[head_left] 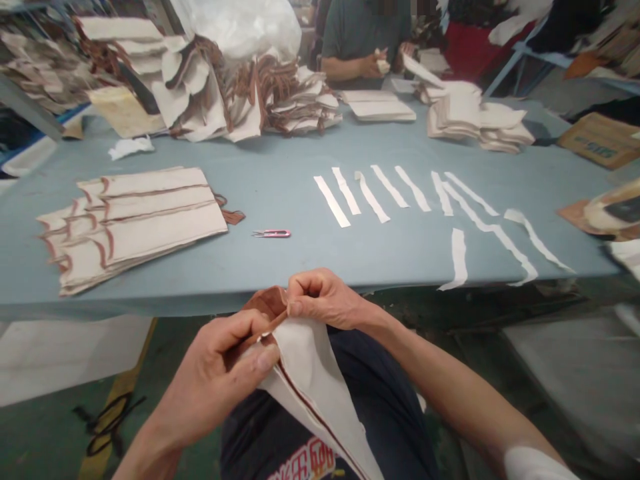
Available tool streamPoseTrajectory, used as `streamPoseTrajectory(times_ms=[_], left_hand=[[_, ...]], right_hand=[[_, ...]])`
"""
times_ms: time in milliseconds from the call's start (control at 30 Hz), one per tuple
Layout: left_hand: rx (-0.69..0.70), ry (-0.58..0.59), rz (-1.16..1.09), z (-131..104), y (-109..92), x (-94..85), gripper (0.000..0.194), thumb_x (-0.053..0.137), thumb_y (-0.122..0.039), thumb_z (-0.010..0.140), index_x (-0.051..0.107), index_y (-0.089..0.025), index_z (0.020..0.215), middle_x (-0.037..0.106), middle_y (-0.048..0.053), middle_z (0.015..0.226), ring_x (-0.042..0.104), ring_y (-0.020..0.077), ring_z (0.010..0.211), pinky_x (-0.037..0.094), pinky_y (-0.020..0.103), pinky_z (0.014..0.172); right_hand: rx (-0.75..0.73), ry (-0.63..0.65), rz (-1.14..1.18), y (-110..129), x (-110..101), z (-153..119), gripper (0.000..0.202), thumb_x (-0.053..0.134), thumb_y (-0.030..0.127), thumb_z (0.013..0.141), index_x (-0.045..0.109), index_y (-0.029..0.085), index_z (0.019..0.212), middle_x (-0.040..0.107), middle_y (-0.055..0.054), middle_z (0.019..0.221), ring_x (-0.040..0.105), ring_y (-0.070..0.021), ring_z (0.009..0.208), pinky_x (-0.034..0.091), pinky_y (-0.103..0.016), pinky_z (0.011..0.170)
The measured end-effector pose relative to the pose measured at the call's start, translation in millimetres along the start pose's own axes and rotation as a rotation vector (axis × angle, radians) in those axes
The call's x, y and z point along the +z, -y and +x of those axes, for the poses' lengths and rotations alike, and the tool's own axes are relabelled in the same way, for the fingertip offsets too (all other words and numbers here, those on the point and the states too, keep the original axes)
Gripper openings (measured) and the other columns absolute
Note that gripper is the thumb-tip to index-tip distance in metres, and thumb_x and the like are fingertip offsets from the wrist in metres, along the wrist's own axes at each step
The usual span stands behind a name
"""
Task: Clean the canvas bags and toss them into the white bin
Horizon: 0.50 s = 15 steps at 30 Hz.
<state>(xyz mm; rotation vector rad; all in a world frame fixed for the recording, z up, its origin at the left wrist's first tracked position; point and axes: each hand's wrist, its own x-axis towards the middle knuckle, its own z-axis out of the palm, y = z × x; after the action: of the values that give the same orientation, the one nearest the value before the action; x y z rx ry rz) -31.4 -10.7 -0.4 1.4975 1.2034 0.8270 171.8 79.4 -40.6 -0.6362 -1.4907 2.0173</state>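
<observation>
A cream fabric piece with brown trim hangs over my lap, its upper end between my two hands. My left hand pinches the trimmed edge between thumb and fingers. Just above and to the right, my right hand is closed on the same brown edge. Part of the brown material shows behind the fingers at the table's front edge. On the table ahead lies a pair of pink-handled thread snips. To the left is a layered stack of similar cream pieces with brown edging.
Several white strips lie across the right half of the blue-covered table. Heaped fabric pieces and folded stacks stand at the back. Across the table a co-worker handles something pale. A brown cardboard piece lies far right.
</observation>
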Motion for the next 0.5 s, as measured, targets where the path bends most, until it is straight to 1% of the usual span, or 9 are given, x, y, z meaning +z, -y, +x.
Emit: streamPoseTrajectory(times_ms=[67, 133, 267, 333, 367, 400, 433, 467, 500], left_hand=[[-0.012, 0.000, 0.011, 0, -1, -0.1, 0.039, 0.069, -0.044, 0.094, 0.056, -0.021, 0.065, 0.035, -0.007, 0.061, 0.031, 0.0104, 0.055, 0.026, 0.023, 0.049], [-0.042, 0.009, 0.000, 1, 1, -1.8, 0.039, 0.069, -0.044, 0.095, 0.055, -0.021, 0.066, 0.035, -0.007, 0.063, 0.031, 0.0108, 0.057, 0.027, 0.022, 0.050], [-0.120, 0.068, -0.053, 7, 10, -8.7, 0.038, 0.070, -0.050, 0.095, 0.063, -0.020, 0.073, 0.043, -0.005, 0.067, 0.037, 0.0123, 0.062, 0.031, 0.022, 0.054], [-0.142, 0.090, -0.066, 10, 13, -12.1, 0.038, 0.072, -0.050, 0.094, 0.066, -0.019, 0.074, 0.048, -0.003, 0.068, 0.040, 0.0129, 0.063, 0.033, 0.022, 0.056], [-0.148, 0.097, -0.076, 12, 14, -13.5, 0.037, 0.073, -0.050, 0.093, 0.067, -0.018, 0.074, 0.050, -0.003, 0.069, 0.041, 0.0130, 0.064, 0.034, 0.022, 0.056], [-0.154, 0.103, -0.088, 13, 14, -14.9, 0.037, 0.074, -0.049, 0.093, 0.068, -0.018, 0.074, 0.050, -0.003, 0.069, 0.041, 0.0130, 0.064, 0.034, 0.022, 0.056], [-0.157, 0.103, -0.104, 15, 13, -16.2, 0.036, 0.074, -0.049, 0.092, 0.068, -0.018, 0.074, 0.050, -0.003, 0.069, 0.041, 0.0128, 0.063, 0.033, 0.022, 0.056], [-0.156, 0.102, -0.120, 16, 11, -17.5, 0.036, 0.075, -0.048, 0.092, 0.069, -0.018, 0.074, 0.050, -0.003, 0.068, 0.041, 0.0126, 0.063, 0.033, 0.022, 0.056], [-0.151, 0.093, -0.134, 17, 10, -18.9, 0.035, 0.076, -0.047, 0.092, 0.069, -0.018, 0.074, 0.050, -0.003, 0.068, 0.040, 0.0123, 0.062, 0.033, 0.021, 0.056]], right_hand=[[0.020, -0.003, -0.004, -2, 1, 1, 0.070, 0.087, 0.081, 0.073, 0.053, 0.020, 0.069, 0.045, 0.008, 0.063, 0.036, -0.0062, 0.056, 0.025, -0.024, 0.051], [0.024, -0.018, -0.034, -4, 2, 1, 0.072, 0.084, 0.085, 0.073, 0.052, 0.020, 0.070, 0.044, 0.008, 0.064, 0.035, -0.0066, 0.057, 0.025, -0.024, 0.052], [0.015, -0.063, -0.112, -12, 1, 3, 0.072, 0.074, 0.090, 0.079, 0.054, 0.021, 0.074, 0.041, 0.008, 0.065, 0.034, -0.0079, 0.058, 0.025, -0.024, 0.053], [0.005, -0.076, -0.166, -16, 0, 4, 0.071, 0.070, 0.090, 0.084, 0.058, 0.020, 0.081, 0.044, 0.008, 0.066, 0.037, -0.0092, 0.060, 0.027, -0.024, 0.055], [-0.013, -0.084, -0.207, -18, -1, 4, 0.069, 0.069, 0.088, 0.087, 0.061, 0.020, 0.085, 0.049, 0.006, 0.069, 0.041, -0.0103, 0.062, 0.031, -0.025, 0.057], [-0.043, -0.097, -0.257, -18, -1, 5, 0.067, 0.067, 0.086, 0.089, 0.063, 0.019, 0.090, 0.058, 0.003, 0.076, 0.047, -0.0118, 0.067, 0.036, -0.025, 0.060], [-0.086, -0.114, -0.311, -17, -2, 4, 0.064, 0.066, 0.083, 0.092, 0.065, 0.019, 0.096, 0.067, -0.002, 0.089, 0.055, -0.0139, 0.076, 0.041, -0.026, 0.065], [-0.137, -0.135, -0.364, -15, -1, 4, 0.060, 0.065, 0.079, 0.096, 0.066, 0.020, 0.102, 0.073, -0.007, 0.108, 0.063, -0.0169, 0.089, 0.047, -0.028, 0.072], [-0.189, -0.155, -0.409, -12, 0, 3, 0.055, 0.065, 0.075, 0.098, 0.066, 0.021, 0.109, 0.073, -0.011, 0.129, 0.066, -0.0203, 0.105, 0.051, -0.031, 0.080]])
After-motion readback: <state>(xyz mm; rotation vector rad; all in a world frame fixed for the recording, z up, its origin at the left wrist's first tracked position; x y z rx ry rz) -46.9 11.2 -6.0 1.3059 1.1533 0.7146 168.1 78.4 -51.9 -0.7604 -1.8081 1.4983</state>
